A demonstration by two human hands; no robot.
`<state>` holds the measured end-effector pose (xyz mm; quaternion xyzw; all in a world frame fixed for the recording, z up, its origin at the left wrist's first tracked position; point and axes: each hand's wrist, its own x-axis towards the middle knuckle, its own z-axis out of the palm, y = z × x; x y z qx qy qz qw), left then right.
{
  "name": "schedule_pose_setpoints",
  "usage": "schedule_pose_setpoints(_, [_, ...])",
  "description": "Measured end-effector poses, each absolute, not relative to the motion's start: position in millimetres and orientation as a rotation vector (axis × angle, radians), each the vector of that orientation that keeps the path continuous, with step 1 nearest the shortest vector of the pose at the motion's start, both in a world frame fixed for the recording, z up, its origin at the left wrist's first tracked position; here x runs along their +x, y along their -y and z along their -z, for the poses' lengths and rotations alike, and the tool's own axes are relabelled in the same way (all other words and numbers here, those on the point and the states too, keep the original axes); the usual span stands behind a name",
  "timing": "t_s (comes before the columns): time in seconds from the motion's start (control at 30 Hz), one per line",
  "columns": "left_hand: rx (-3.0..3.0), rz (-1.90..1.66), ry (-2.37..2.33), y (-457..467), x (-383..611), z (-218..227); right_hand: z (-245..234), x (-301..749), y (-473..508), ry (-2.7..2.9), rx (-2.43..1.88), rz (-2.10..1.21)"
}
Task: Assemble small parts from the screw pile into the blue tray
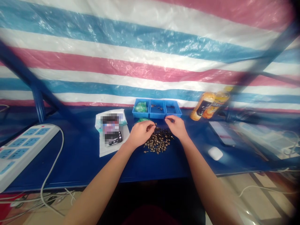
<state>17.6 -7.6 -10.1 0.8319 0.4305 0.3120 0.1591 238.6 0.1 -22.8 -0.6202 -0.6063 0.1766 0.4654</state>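
Note:
A heap of small brass-coloured metal parts (158,142) lies on the blue table (77,159). My left hand (140,132) rests at the heap's left edge with fingers curled in a pinch; what it holds is too small to make out. My right hand (177,126) hovers at the heap's upper right, fingers pinched together near the blue trays (157,108). The three joined trays hold a green bag (140,107) and a few small parts.
A phone (112,132) lies on white paper left of the heap. A white power strip (18,150) with its cable sits far left. Orange drink bottles (209,104), a white earbud case (215,153) and a flat device (222,132) are to the right. A striped tarp hangs behind.

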Motion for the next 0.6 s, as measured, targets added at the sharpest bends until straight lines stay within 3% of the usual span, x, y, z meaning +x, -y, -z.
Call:
schedule_pose_setpoints(0.27, [2.544, -0.689, -1.525, 6, 12, 18, 22, 217, 15, 2.087, -1.632, -0.357])
schedule_pose_setpoints(0.6, [2.458, -0.664, -1.456, 5, 12, 17, 25, 212, 13, 2.083, -1.608, -0.398])
